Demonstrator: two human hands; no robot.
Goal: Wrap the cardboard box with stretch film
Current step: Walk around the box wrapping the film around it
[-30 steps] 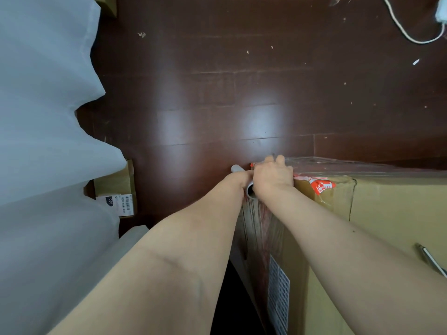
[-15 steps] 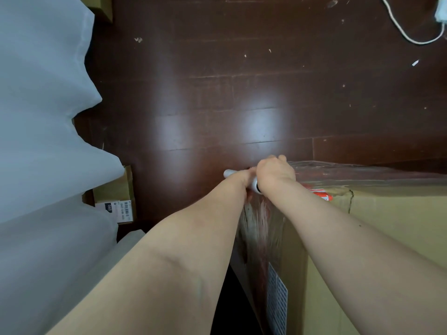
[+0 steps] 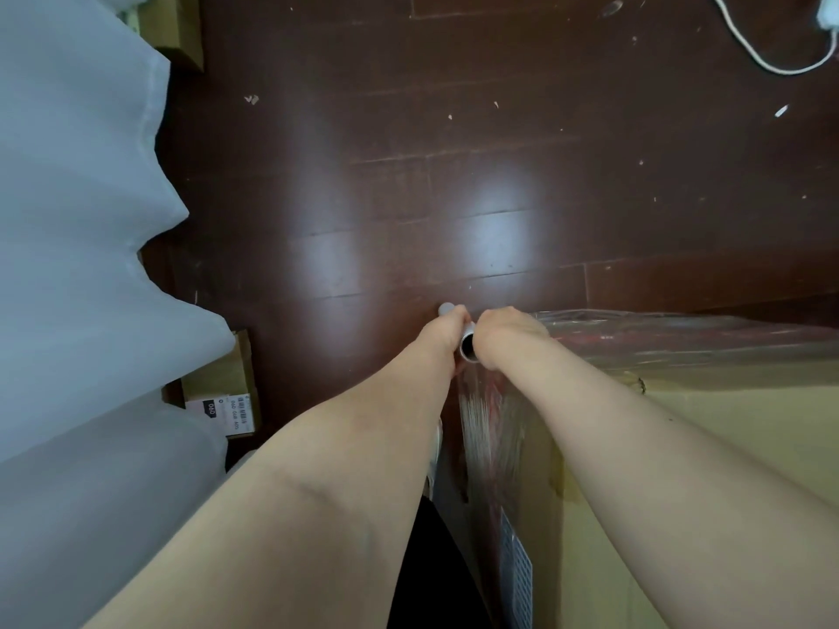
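Observation:
A large cardboard box (image 3: 708, 447) fills the lower right, its top far edge and left side covered by clear stretch film (image 3: 681, 338). At the box's far left corner both my hands grip the stretch film roll (image 3: 467, 345), whose grey open core end faces me. My left hand (image 3: 447, 329) holds the roll's far part, where a grey tip pokes out beyond the fingers. My right hand (image 3: 508, 333) grips the near part, beside the box corner. Film runs down the box's left side (image 3: 490, 429) in streaks.
Dark wooden floor (image 3: 454, 174) stretches ahead of the box. A pale curtain (image 3: 77, 265) hangs at the left, with a small labelled carton (image 3: 222, 392) at its foot. A white cable (image 3: 772, 52) lies at the top right. Bits of debris dot the floor.
Both hands with the roll have shifted slightly out past the box corner. Film now covers the red label on the box top, and the pen on the box has left view.

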